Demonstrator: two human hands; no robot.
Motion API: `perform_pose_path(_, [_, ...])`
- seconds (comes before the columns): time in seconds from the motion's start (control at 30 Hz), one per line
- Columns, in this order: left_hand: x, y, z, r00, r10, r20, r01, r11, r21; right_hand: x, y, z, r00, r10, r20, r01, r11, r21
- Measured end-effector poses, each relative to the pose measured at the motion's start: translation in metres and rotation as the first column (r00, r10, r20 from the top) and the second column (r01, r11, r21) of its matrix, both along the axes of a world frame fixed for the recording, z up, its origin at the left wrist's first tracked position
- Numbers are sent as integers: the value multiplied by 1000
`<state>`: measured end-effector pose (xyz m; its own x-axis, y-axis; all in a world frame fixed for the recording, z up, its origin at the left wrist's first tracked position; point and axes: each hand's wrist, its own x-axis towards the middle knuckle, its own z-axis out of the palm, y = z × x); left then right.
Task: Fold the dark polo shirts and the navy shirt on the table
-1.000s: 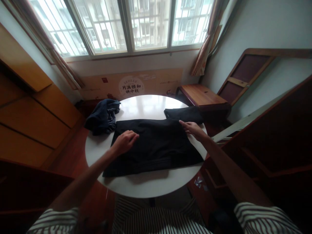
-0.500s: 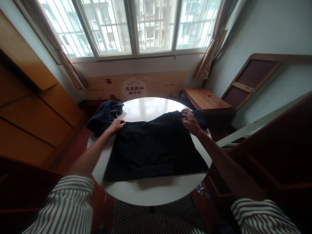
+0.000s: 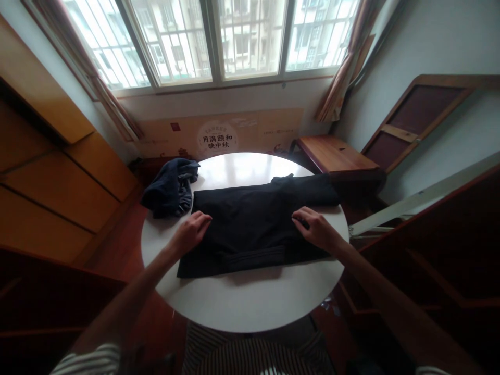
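Observation:
A black garment point(image 3: 242, 219) lies spread across the round white table point(image 3: 250, 307), with a ribbed band near its front edge and a narrow part stretching to the right. Over its left side is my left hand point(image 3: 193, 227), fingers curled in and thumb against them. My right hand point(image 3: 314, 226) is over the right side, its fingers bent together in the same way. The cloth looks flat near both hands, with no fold pulled up into the fingers. A dark blue bundled garment point(image 3: 167, 187) rests at the table's left edge, beyond my left hand.
A low wooden table point(image 3: 338, 154) stands behind on the right, beside a leaning framed panel point(image 3: 414, 120). Wooden cabinets point(image 3: 74, 172) line the left side. Under the barred window is a printed board point(image 3: 269, 130). A dark wooden edge point(image 3: 441, 229) rises close on the right.
Both hands have left the black garment's far edge and come toward me over its middle. The garment's front edge lies slightly farther from me, and its narrow right part is now uncovered.

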<state>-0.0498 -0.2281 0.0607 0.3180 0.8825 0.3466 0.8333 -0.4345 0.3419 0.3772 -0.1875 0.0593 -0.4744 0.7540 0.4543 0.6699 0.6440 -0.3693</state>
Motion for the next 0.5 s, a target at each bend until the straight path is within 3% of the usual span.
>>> perform_pose_path(0.1, [-7,-42,-14,943,-266,-199,275,961,22,15,-34,-11,952,220,213,-233,972,41])
perform_pose_path(0.17, [-10,-57,-18,895,-322,-309,348,937,30,19,-42,-15,904,256,342,-304,948,95])
perform_pose_path(0.33, [-3,-53,-17,830,-328,-451,389,920,46,11,-35,-13,849,169,500,-307,929,208])
perform_pose_path(0.5, [7,-51,-17,868,-310,-388,360,931,62,9,-36,-4,845,179,504,-304,936,177])
